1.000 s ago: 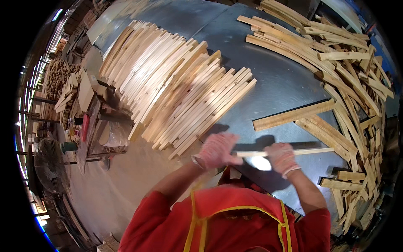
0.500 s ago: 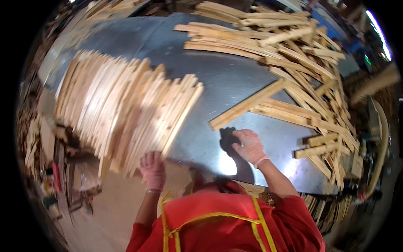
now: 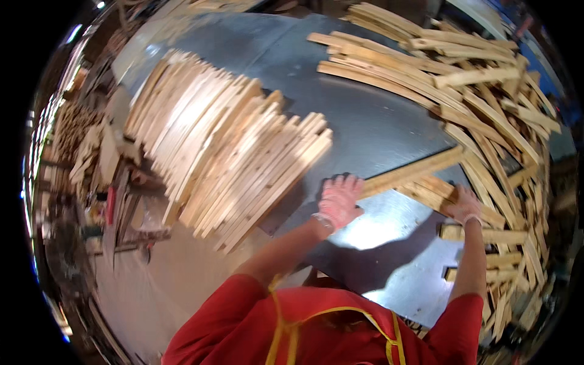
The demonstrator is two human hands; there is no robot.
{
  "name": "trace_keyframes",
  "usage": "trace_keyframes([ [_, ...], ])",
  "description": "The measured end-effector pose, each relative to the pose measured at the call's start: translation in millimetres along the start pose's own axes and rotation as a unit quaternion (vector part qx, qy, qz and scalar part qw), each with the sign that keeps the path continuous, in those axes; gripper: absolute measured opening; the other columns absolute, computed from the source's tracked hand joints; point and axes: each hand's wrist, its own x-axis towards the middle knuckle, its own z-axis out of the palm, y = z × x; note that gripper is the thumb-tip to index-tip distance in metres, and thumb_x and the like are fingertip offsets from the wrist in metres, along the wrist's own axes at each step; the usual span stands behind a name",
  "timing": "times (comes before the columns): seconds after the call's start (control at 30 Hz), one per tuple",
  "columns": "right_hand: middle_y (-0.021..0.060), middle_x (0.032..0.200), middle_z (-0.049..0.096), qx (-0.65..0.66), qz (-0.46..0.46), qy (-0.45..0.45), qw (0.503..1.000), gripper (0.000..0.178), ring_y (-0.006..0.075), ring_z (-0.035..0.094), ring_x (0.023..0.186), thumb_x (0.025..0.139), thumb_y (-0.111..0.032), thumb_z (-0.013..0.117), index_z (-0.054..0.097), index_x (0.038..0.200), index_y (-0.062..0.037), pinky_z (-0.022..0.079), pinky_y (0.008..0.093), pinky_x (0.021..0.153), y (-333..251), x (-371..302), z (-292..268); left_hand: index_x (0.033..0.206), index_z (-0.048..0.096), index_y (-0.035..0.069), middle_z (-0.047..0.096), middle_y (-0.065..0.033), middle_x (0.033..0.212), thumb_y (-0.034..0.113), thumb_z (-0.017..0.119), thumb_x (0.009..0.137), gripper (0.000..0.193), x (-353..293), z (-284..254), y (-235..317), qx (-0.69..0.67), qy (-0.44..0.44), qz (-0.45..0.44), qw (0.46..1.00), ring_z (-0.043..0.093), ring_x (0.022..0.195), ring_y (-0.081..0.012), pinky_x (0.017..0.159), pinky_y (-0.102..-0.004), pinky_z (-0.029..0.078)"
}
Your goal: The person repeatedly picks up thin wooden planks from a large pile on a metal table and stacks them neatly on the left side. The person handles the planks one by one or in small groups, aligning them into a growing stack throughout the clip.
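Observation:
My left hand (image 3: 339, 201), in a pinkish-white work glove, is over the metal tabletop (image 3: 371, 137) with its fingers spread. Its fingertips are by the near-left end of a slanted wooden strip (image 3: 413, 171) and do not close round it. Farther right, my gloved right hand (image 3: 464, 205) is on a wooden strip (image 3: 423, 194), its fingers bent over the wood; blur softens their outline. To the left lies a row of wooden strips (image 3: 237, 152), set side by side, the front ends jutting past the table edge.
A loose heap of wooden strips (image 3: 486, 118) covers the table's right side, with several lying crosswise near the front right. A workbench with a red-handled tool (image 3: 111, 205) and wood scraps (image 3: 91, 152) stand at the left beyond the table.
My left hand has left the front end of the row and moved right to the slanted strip. My right hand has moved right onto another strip. The view has shifted left.

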Motion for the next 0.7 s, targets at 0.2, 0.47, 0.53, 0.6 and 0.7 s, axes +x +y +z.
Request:
trace_keyframes([
  [0.2,0.0187,0.118,0.073,-0.112,-0.188,-0.18,0.959,0.05,0.039,0.069,0.114,0.07,-0.04,0.081,0.079,0.112,-0.0127,0.058,0.0435,0.098,-36,-29,16,0.154,0.045,0.007,0.071,-0.0163,0.124,0.023,0.062,0.09,0.069,-9,-5,-8,-0.089,-0.228,-0.051,0.968,0.071,0.106,-0.0383,0.086,-0.0504,0.056],
  [0.47,0.0153,0.119,0.067,0.301,-0.203,-0.02,0.932,0.068,0.0304,0.067,0.108,0.079,-0.026,0.082,0.061,0.137,-0.0004,0.055,0.0388,0.096,-111,-104,2,0.14,0.06,0.016,0.062,-0.0119,0.136,0.018,0.066,0.087,0.053,-207,2,-101,-0.01,0.062,-0.116,0.991,0.055,0.132,-0.0387,0.11,-0.0563,0.043],
  [0.53,0.0123,0.114,0.065,0.504,-0.161,-0.023,0.848,0.062,0.0253,0.065,0.101,0.085,-0.026,0.078,0.058,0.137,-0.0001,0.055,0.0364,0.09,-147,-114,-8,0.138,0.06,0.016,0.059,-0.0118,0.138,0.017,0.068,0.085,0.054,-250,30,-140,0.034,0.143,-0.125,0.981,0.051,0.136,-0.0379,0.114,-0.0573,0.039],
  [0.6,0.0087,0.104,0.063,0.662,-0.125,-0.019,0.739,0.053,0.0196,0.063,0.09,0.094,-0.027,0.071,0.054,0.138,-0.0021,0.056,0.0344,0.08,-200,-125,-12,0.137,0.06,0.014,0.058,-0.0133,0.138,0.016,0.069,0.083,0.055,-275,33,-169,0.031,0.149,-0.143,0.978,0.051,0.136,-0.0376,0.115,-0.0568,0.039],
  [0.7,0.009,0.094,0.064,0.77,-0.033,-0.056,0.635,0.04,0.0197,0.065,0.079,0.102,-0.039,0.066,0.057,0.118,-0.0037,0.059,0.0366,0.07,-257,-112,21,0.132,0.061,0.013,0.059,-0.0114,0.138,0.017,0.067,0.087,0.046,-300,18,-175,0.039,0.178,-0.174,0.968,0.055,0.129,-0.0374,0.11,-0.0574,0.043],
])
